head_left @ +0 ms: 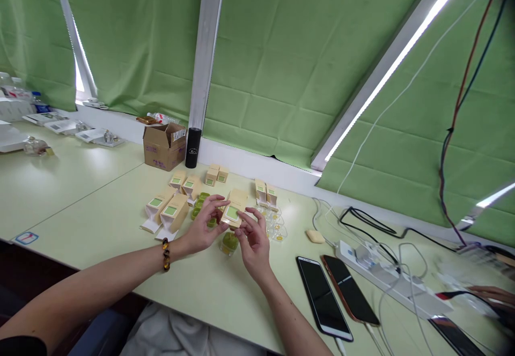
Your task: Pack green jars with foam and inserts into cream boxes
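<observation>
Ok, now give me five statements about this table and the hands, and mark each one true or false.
1. The left hand and right hand hold one small box between them. True.
2. The bracelet is on the right wrist. False: the bracelet is on the left wrist.
3. The black bottle stands beside the cardboard box. True.
4. The white phone lies left of both hands. False: the white phone lies to their right.
5. The curtain behind the table is red. False: the curtain is green.
</observation>
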`<state>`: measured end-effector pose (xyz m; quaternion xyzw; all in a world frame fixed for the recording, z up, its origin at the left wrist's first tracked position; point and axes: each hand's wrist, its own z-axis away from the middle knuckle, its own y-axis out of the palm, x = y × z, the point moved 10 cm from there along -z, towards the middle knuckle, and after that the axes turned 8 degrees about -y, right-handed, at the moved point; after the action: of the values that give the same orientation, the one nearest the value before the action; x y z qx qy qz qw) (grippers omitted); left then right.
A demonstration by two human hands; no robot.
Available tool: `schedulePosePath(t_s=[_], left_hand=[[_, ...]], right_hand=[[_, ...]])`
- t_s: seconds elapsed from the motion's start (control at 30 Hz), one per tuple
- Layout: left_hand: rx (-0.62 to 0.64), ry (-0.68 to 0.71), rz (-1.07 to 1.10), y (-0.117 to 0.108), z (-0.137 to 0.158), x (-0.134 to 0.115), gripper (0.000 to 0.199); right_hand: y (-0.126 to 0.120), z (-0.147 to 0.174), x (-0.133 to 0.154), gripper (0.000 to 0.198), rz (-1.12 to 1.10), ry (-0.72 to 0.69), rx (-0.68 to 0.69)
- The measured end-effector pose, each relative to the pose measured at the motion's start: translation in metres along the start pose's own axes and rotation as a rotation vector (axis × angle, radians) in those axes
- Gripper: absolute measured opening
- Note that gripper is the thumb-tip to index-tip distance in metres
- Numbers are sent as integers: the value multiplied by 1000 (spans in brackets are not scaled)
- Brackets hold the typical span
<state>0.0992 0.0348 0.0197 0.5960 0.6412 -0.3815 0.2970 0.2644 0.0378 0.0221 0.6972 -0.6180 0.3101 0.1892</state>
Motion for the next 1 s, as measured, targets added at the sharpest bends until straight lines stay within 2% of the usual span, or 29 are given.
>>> schedulePosePath(t_s=[0.33, 0.7, 0.83, 1.0], left_hand=[[-46, -3, -21, -3, 2, 1, 42], [-73, 87, -140, -3, 4, -10, 40], [-69, 110, -239, -3, 5, -20, 50], [-40, 145, -328, 1, 7, -28, 66]], right_hand=[[1, 1, -4, 32, 10, 6, 16], [1, -1, 5, 31, 93, -53, 14], [0, -1, 10, 33, 191, -80, 14], [9, -1, 25, 46, 306, -217, 93]])
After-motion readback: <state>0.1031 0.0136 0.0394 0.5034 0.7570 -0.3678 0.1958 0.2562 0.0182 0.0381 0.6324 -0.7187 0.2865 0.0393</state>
